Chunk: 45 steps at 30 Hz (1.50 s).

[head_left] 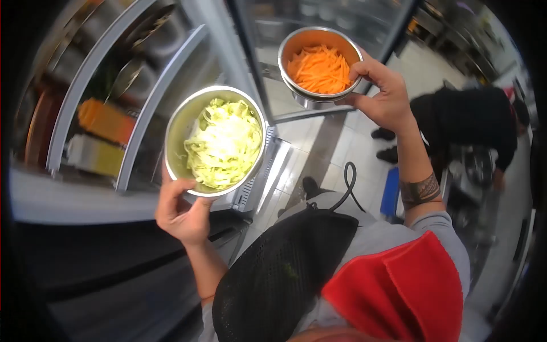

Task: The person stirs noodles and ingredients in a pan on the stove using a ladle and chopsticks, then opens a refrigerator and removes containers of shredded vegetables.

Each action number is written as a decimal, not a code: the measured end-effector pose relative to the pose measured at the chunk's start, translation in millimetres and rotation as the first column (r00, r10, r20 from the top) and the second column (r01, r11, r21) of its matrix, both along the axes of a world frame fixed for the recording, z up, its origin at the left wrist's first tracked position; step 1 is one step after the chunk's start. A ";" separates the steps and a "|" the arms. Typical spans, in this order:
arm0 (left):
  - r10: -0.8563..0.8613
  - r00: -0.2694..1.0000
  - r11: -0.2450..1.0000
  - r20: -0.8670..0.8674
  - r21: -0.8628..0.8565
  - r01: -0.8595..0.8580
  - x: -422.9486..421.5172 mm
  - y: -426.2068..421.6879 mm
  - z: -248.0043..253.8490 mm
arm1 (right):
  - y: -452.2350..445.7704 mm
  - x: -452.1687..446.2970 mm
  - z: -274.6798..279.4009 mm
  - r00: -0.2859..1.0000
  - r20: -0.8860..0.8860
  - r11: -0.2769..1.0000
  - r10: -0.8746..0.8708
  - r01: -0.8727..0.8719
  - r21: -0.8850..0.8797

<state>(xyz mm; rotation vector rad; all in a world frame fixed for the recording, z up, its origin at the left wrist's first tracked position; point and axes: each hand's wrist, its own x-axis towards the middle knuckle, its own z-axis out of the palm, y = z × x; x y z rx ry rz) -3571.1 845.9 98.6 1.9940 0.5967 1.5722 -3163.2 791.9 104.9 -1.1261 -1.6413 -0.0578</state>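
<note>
My left hand (185, 214) grips the lower rim of a round metal bowl (178, 139) filled with shredded pale green cabbage (223, 145). In my right hand (383, 94) is a smaller metal container (307, 37), pinched at its right side between thumb and fingers. Orange carrot strips (320, 71) lie in it, and another metal rim shows just beneath. The two containers are held apart, the cabbage one lower and further left.
Fridge shelves (159, 102) with food containers stand open at the left. A glass door (336, 114) is behind the carrots. A co-worker in dark clothes (467, 122) bends over a counter at the right. A red cloth (399, 290) hangs over my shoulder.
</note>
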 end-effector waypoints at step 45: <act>0.553 0.764 0.690 -0.331 -0.332 -0.643 133.8 6.4 -94.3 | 361.7 320.2 -141.4 0.999 0.036 0.864 -0.007 0.024 -0.502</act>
